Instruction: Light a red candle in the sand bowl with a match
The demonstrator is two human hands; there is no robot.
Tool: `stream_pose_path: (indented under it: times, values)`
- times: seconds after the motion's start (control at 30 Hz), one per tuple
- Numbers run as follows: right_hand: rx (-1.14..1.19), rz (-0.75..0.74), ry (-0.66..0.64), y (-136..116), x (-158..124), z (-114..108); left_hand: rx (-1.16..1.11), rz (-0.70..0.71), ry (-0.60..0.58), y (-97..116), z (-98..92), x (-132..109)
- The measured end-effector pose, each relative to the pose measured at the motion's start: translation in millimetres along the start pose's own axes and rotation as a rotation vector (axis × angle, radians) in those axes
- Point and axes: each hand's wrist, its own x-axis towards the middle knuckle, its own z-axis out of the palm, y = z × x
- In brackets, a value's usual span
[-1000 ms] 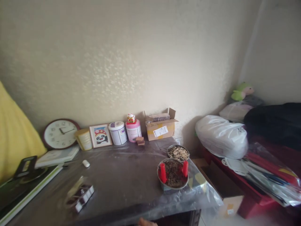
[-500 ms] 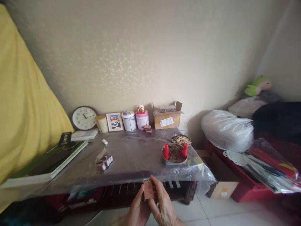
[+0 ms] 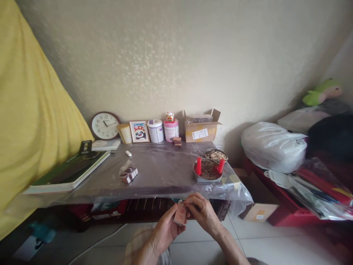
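Matchbox (image 3: 181, 213), small and reddish, is held upright between both hands, in front of and below the near edge of the table (image 3: 154, 173); half a second ago it was held much the same way, but the hands sat lower in frame and closer together; a second ago only a fingertip showed at the bottom edge. Both hands have since risen into full view, and the work on the box reads as under way rather than merely approached. Left hand (image 3: 165, 230) is closed around the box from below and the left side, thumb against its face; right hand (image 3: 202, 215) curls over from the right, fingertips pinched at the box's upper end; whether it grips a match or the drawer cannot be told. On the table, well apart from the hands: a metal bowl (image 3: 208, 171) holding two red candles (image 3: 198, 165); just behind it a dish of sticks (image 3: 216, 155); a second small box (image 3: 129, 174) lies further left.
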Motion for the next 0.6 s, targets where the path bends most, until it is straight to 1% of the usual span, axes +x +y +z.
stream_pose_path:
  times: [0.13, 0.33, 0.47, 0.6]
  values:
    - [-0.128, -0.017, -0.07, -0.3, -2.2, 1.4, 0.056, 0.003, 0.0, -3.1, -1.2, 0.3]
    - [-0.353, -0.064, -0.2, 0.2, -4.7, -3.4, 0.111, -0.03, -0.028, -5.1, -6.0, 0.7]
    - [-0.422, -0.12, -0.246, 1.6, -5.7, -5.4, 0.116, -0.073, -0.027, -5.5, -9.5, 1.0]
    - [-0.442, -0.136, -0.263, 1.2, -6.3, -4.8, 0.106, -0.107, -0.011, -5.1, -10.6, 1.5]
